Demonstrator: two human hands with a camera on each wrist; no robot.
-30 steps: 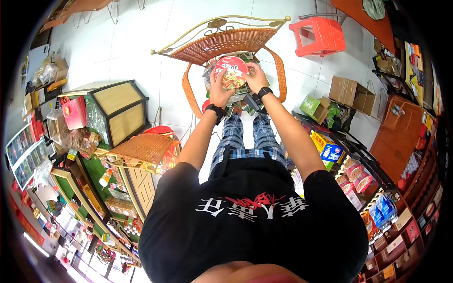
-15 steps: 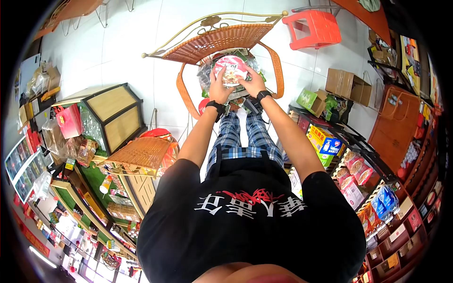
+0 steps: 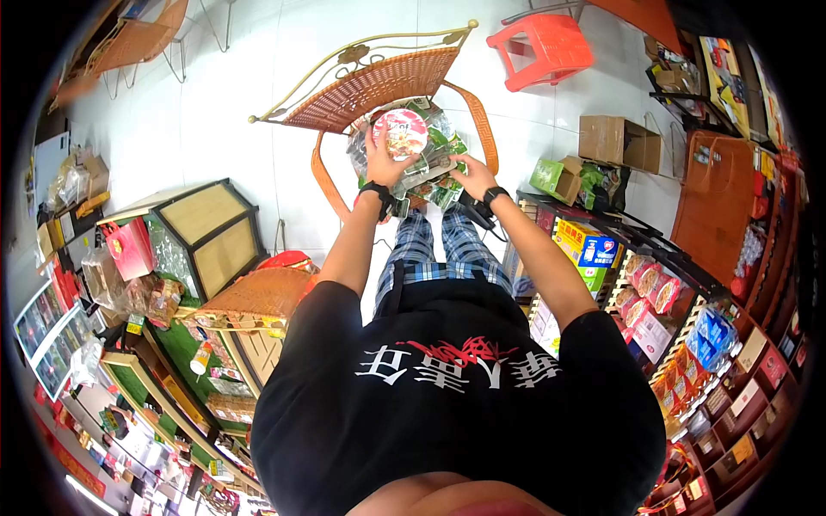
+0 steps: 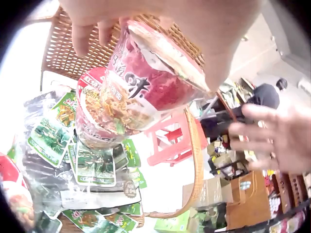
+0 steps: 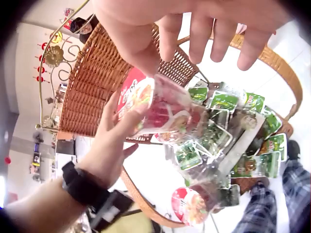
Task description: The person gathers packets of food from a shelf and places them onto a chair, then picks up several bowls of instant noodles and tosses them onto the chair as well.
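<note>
My left hand grips a red-and-white instant noodle cup by its side, tilted above the wicker chair seat. My right hand is apart from the cup, its fingers extended, over the right side of the seat. Below are green snack packets in clear plastic. Behind the held cup stands a second noodle cup; another cup is by the seat's near left side.
The wicker chair's back and curved armrests surround the seat. A red plastic stool stands beyond it to the right. Cardboard boxes and stocked shelves lie right; a wood-panelled cabinet stands left. A person appears in the background.
My right hand has let go of the noodle cup and moved right and down from it. My left hand keeps hold of the cup. The head view has shifted slightly.
</note>
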